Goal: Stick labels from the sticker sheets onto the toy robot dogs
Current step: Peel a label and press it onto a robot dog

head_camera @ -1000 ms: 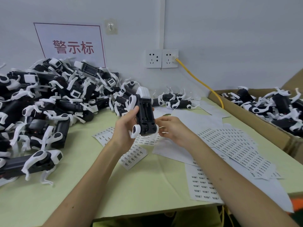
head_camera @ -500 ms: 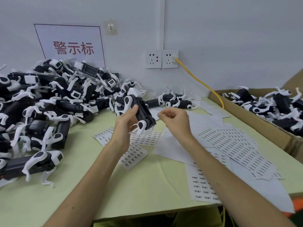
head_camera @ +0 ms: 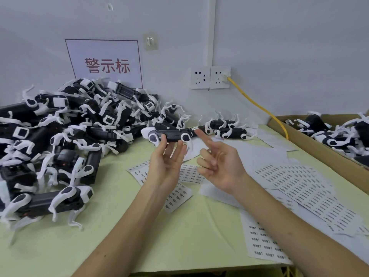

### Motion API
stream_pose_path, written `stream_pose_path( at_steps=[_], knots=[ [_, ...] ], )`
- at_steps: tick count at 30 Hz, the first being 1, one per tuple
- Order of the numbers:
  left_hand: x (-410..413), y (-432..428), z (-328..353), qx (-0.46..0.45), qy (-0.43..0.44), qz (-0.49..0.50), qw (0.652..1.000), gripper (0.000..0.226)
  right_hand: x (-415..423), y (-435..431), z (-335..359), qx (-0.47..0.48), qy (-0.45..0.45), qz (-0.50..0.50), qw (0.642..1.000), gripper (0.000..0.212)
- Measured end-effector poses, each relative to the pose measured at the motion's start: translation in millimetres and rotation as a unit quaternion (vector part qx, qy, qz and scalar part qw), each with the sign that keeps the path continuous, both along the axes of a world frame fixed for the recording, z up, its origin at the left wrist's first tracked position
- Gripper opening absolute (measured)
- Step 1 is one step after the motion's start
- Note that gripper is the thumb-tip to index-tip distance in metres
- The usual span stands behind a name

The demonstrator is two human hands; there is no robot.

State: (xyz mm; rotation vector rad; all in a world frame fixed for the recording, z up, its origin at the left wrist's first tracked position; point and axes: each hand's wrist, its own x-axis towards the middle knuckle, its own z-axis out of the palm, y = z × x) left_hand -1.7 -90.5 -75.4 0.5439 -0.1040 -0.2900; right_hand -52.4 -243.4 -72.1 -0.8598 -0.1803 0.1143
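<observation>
At nine o'clock on the pale green table lies a heap of toy robot dogs, black bodies and white legs tangled, below a wall sign with red characters. Near centre the left hand is raised palm up, pinching a single dog between thumb and fingertips. The dog lies level at the hand's twelve o'clock, clear of the table. At its three o'clock end the right hand points a straight index finger with a small label stuck on the tip, just beside the dog; its other fingers curl loosely and grip nothing. Sticker sheets spread out at the hands' four o'clock. A cardboard box at three o'clock holds more dogs, and a yellow cable runs from the wall socket down toward it.
</observation>
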Motion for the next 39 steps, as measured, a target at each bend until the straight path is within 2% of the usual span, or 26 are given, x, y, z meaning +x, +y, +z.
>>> stream_pose_path(
  at_steps=[5,9,15,20,29,33,39],
  knots=[
    [-4.1,-9.6,7.2,-0.040,0.000,-0.023,0.999,0.019,-2.7,14.2,-4.6,-0.005,0.017,0.047,0.999,0.047],
    [-6.3,-23.2,12.4,-0.032,-0.003,-0.042,0.999,0.018,-3.5,13.7,-2.3,0.001,0.015,0.043,0.999,0.046],
    [-10.4,-30.0,3.0,0.040,-0.020,-0.100,0.994,0.030,0.2,14.9,-6.6,0.011,0.023,0.026,0.999,0.047],
    [-14.3,-28.1,5.3,0.094,-0.053,-0.103,0.989,0.054,1.0,18.1,-10.1,-0.003,0.020,0.025,0.999,0.045],
    [-14.6,-31.1,4.7,0.127,-0.049,-0.095,0.986,0.045,1.8,17.2,-11.9,-0.003,0.012,0.026,1.000,0.043],
    [-14.6,-30.6,4.9,0.145,-0.058,-0.095,0.983,0.048,2.1,17.4,-11.7,-0.007,0.010,0.028,1.000,0.041],
    [-14.6,-29.7,5.1,0.139,-0.055,-0.081,0.985,0.042,1.3,17.8,-11.4,-0.008,0.010,0.025,1.000,0.041]
  ],
)
